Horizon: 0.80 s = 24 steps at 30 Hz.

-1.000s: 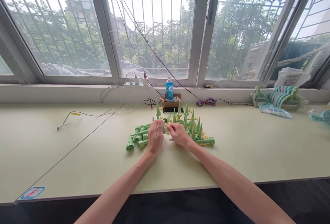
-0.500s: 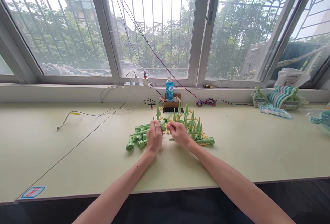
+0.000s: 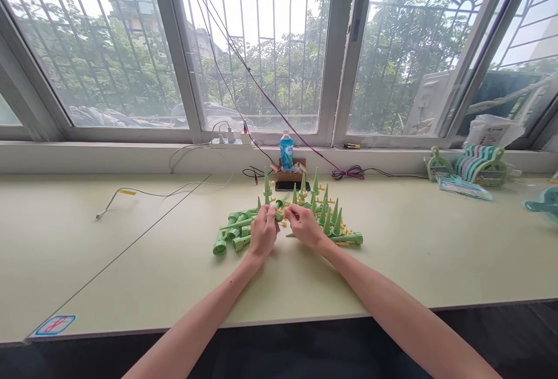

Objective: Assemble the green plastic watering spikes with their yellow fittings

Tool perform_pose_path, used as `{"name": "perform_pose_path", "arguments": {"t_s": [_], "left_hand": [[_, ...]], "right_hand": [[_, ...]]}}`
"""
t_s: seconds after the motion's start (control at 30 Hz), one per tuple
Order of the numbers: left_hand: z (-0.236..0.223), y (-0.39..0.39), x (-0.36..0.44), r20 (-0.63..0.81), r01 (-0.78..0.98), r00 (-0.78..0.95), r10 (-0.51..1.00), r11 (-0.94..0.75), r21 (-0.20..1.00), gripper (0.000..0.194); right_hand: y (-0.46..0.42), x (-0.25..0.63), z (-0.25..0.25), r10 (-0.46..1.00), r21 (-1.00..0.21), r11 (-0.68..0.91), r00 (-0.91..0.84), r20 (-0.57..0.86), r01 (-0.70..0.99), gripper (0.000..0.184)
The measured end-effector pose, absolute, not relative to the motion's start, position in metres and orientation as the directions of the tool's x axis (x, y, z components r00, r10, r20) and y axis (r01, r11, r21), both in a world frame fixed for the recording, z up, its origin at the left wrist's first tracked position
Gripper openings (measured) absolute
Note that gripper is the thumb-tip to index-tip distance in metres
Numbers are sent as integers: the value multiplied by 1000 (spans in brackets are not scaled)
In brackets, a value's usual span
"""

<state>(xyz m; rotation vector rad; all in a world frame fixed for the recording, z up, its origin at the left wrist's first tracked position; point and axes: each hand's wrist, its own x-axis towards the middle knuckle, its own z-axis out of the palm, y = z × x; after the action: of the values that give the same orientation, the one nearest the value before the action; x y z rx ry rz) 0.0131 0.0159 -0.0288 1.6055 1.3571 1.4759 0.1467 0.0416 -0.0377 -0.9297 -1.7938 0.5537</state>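
Note:
My left hand [image 3: 264,232] is closed around a green plastic watering spike [image 3: 278,215], and only its wide end shows past the fingers. Close to that end, my right hand [image 3: 304,226] is pinched shut. Whatever lies between its fingertips is too small to make out. Beside my left hand is a pile of loose green spikes [image 3: 238,229], lying across one another. Behind and right of my hands several green spikes [image 3: 326,216] stand point up, some with yellow valves on them. Small yellow valves [image 3: 346,229] lie around their bases.
A blue bottle [image 3: 286,152] stands by a small cardboard box [image 3: 292,175] with a black phone [image 3: 288,186] in front. Coiled cable [image 3: 347,173] lies by the wall. Small dustpan sets [image 3: 479,167] stand far right; a white cable [image 3: 143,193] crosses the table's left.
Both hands stay close together over the pile. My left hand has turned slightly, and the wide end of its spike sits a little differently between the hands.

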Motion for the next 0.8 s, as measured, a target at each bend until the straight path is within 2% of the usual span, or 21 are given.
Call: {"name": "perform_pose_path", "arguments": {"t_s": [0.23, 0.8], "left_hand": [[-30, 15, 15, 351, 208, -33, 936, -337, 918, 35], [-35, 14, 15, 408, 276, 91, 908, -417, 866, 43]], "right_hand": [[46, 147, -41, 810, -716, 576, -157, 565, 396, 34], [48, 148, -38, 848, -769, 518, -103, 521, 375, 35]]}}
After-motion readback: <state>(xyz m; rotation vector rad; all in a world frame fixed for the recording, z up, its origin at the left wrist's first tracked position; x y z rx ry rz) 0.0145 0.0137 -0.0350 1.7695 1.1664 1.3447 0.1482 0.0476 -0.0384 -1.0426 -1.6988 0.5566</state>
